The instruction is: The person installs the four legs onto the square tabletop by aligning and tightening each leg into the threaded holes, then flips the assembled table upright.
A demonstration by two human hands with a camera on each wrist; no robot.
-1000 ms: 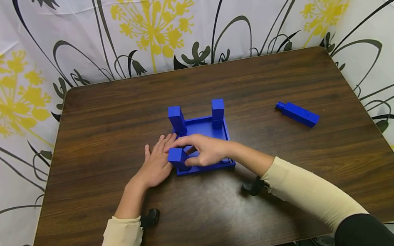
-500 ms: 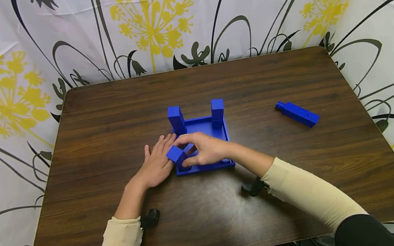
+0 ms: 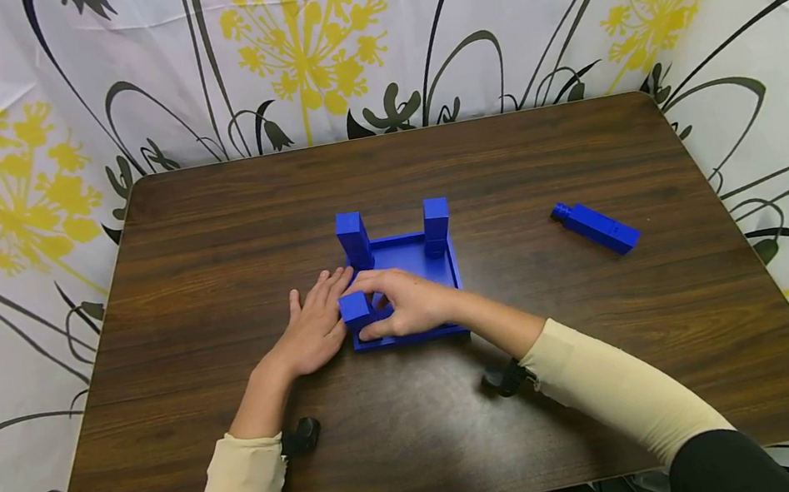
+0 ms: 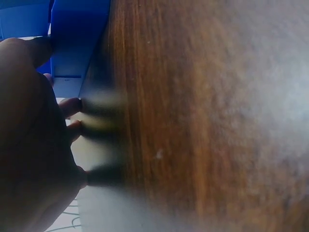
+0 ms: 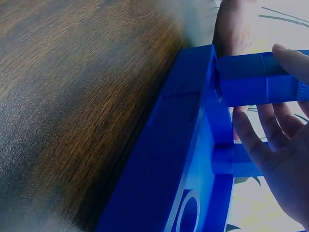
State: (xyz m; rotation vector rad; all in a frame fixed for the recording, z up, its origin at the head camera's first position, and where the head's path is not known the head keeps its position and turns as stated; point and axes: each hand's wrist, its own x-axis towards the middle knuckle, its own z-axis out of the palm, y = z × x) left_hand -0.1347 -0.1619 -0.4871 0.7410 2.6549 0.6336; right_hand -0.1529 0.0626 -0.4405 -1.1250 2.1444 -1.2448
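Observation:
A blue square tray-like base [image 3: 410, 252] with raised edges lies on the table. My right hand [image 3: 410, 303] grips a blue square post [image 3: 354, 307] standing at the base's front-left corner, thumb on the near side. In the right wrist view that post [image 5: 244, 79] meets the corner, and a round socket [image 5: 188, 212] shows at another corner. My left hand [image 3: 311, 329] rests beside the base's left side, fingers extended; the left wrist view shows its thumb against the blue wall [image 4: 77, 38]. Two more posts stand upright at the back-left [image 3: 353, 239] and back-right [image 3: 437, 223] corners.
A loose blue post [image 3: 598, 228] with a threaded-looking end lies on the brown wooden table [image 3: 504, 163] to the right. A white cloth [image 3: 170, 50] with yellow and grey flowers hangs behind the table.
The gripped front-left post looked turned at an angle half a second ago; now its faces line up with the base. My right hand turned with it. My left hand stayed put.

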